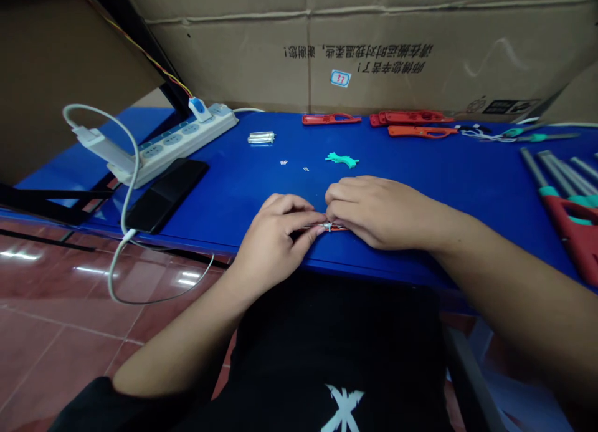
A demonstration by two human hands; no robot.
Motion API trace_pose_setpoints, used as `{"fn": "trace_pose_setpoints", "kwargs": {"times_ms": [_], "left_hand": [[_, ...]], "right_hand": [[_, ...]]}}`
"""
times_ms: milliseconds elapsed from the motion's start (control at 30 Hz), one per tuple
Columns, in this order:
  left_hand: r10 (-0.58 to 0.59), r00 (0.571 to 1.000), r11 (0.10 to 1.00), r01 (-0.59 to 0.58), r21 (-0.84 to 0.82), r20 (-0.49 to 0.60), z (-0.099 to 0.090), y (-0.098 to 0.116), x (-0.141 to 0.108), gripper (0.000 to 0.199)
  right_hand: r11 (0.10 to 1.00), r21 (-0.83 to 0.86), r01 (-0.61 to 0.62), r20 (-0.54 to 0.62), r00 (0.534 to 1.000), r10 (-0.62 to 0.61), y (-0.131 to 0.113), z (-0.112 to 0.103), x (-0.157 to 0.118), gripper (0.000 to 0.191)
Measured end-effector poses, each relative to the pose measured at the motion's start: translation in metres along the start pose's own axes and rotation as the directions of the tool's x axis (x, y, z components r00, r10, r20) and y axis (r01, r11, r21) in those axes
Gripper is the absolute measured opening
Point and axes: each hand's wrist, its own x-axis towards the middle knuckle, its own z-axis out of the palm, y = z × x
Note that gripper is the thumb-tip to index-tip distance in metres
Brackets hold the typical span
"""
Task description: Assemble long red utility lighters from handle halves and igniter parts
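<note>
My left hand [273,239] and my right hand [378,211] meet near the front edge of the blue table [434,170]. Between their fingertips is a small red part with a silver metal piece [329,227], mostly hidden by my fingers. Beyond my hands lie a teal plastic piece [342,160], a few tiny metal pins [294,165], and a small transparent cylinder [261,138]. Along the far side are several red-handled thread snips [411,123].
A white power strip [177,142] with a plugged-in white cable and a black phone [166,194] sit at the table's left. Red-and-teal tools with metal rods [565,201] lie at the right. Cardboard [374,45] stands behind the table, with a tiled floor [70,307] at lower left.
</note>
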Motion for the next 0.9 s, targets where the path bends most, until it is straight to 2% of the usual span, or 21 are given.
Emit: {"fn": "trace_pose_setpoints", "kwargs": {"times_ms": [100, 233, 533, 767, 900], "left_hand": [[-0.059, 0.998, 0.998, 0.059, 0.013, 0.034, -0.001, -0.002, 0.001, 0.016], [-0.124, 0.985, 0.988, 0.134, -0.073, 0.124, -0.005, -0.003, 0.005, 0.019], [-0.042, 0.970, 0.953, 0.111, -0.282, 0.240, -0.016, -0.017, 0.020, 0.015], [-0.077, 0.957, 0.931, 0.169, -0.323, 0.280, -0.012, -0.023, 0.028, 0.010], [-0.081, 0.956, 0.949, 0.160, -0.270, 0.281, -0.012, -0.023, 0.029, 0.010]], "right_hand": [[0.999, 0.033, -0.029, 0.043, 0.999, 0.028, 0.000, -0.001, 0.001, 0.022], [0.993, 0.074, -0.087, 0.077, 0.994, 0.082, -0.001, -0.002, 0.001, 0.020], [0.997, 0.002, -0.080, 0.068, 0.994, 0.079, -0.002, -0.002, -0.001, 0.020], [0.996, -0.042, -0.077, 0.072, 0.994, 0.080, -0.002, -0.003, -0.001, 0.020], [0.993, 0.010, -0.116, 0.064, 0.991, 0.115, 0.000, -0.003, -0.001, 0.024]]}}
